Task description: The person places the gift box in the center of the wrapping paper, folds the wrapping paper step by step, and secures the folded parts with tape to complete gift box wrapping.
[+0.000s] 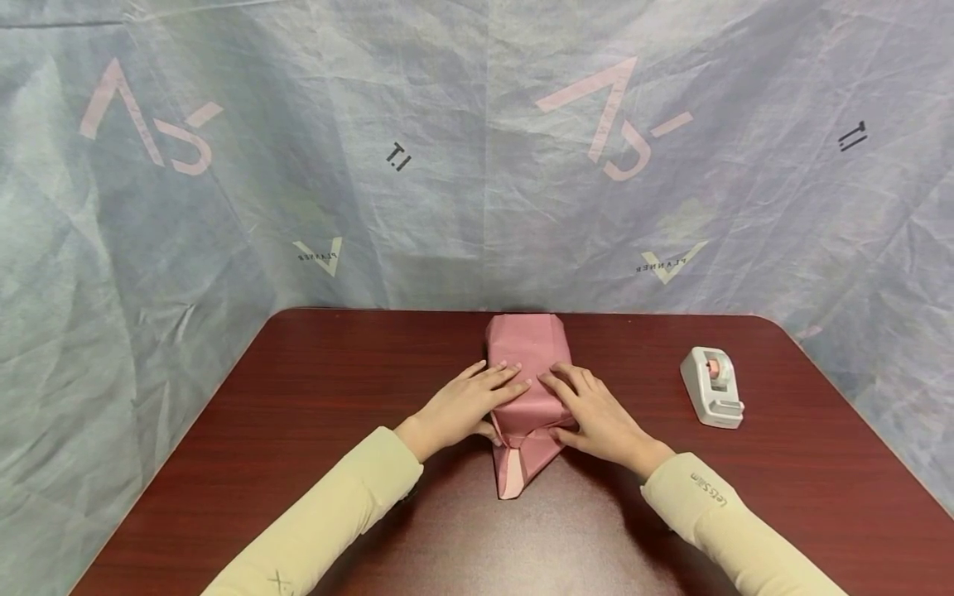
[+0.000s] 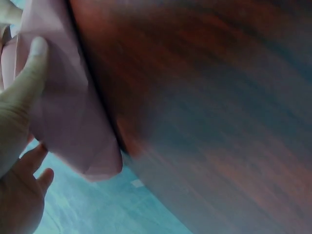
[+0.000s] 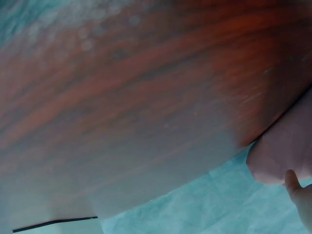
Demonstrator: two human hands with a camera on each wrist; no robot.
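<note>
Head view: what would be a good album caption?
Both bare hands rest on an oblong pink paper package on a glossy dark-red table, a white tape dispenser at right.

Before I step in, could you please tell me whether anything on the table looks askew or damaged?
One thing: at the near end of the pink paper-wrapped package, a pointed paper flap juts out, showing a paler strip, so that end looks uneven. I see no spill or tear.

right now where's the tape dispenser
In the head view, the tape dispenser sits on the table toward its right edge, right of the right hand.
</note>
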